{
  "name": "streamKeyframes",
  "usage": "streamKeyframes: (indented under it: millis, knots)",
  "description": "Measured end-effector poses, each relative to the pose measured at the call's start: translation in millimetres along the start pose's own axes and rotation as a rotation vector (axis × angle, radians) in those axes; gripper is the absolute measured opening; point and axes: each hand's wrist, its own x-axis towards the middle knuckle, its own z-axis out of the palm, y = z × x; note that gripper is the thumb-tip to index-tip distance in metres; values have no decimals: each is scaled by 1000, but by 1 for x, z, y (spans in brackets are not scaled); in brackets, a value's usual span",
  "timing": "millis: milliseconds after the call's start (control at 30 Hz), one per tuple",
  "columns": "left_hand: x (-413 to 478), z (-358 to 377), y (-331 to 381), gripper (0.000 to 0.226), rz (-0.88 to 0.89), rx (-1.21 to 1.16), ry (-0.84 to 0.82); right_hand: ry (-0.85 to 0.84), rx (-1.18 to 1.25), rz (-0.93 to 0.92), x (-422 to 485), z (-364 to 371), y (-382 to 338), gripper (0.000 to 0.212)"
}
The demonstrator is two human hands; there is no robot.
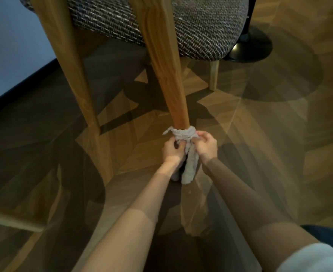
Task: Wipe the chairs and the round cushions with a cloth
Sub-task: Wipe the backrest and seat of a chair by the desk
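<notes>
Cloth (pixel 182 134) circles the foot of the nearest wooden chair leg (pixel 167 75) like a collar, low down where the leg meets the parquet floor (pixel 279 134). Its two tails are gathered on the six o'clock side and hang toward the boards. From where I stand this looks like the leg-wiping part of the job. The good way to do it, I'd say, is to hold the loop snug, draw the tails alternately so the fabric saws round the wood, and walk the collar up toward the woven seat cushion (pixel 181 22) at twelve o'clock, so no face of the leg is skipped. Too slack and it only skims the near side. The left hand (pixel 171 149) sits at seven o'clock of the wrap, fingers curled in and pinching one tail. The right hand (pixel 205 147) sits at five o'clock, fingers bent round the other tail just beside the leg. The hands are close together with the tails between them, and both forearms reach forward and down, nearly parallel, wrists low near the floor.
</notes>
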Motion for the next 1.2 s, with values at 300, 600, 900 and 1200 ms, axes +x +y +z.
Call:
streamKeyframes:
  millis: [300,600,900,1200]
  knots:
    - [-44,-62,92,19,425,-276,303,25,-56,-588,-58,14,-114,19]
    - [-102,-161,192,8,664,-367,586,-106,-31,-907,-122,52,-209,23]
    - [-116,-250,281,44,861,-316,691,85,-3,-1228,-159,102,-311,28]
    - [-56,-266,274,33,864,-101,476,231,-356,-1477,-133,135,-301,27]
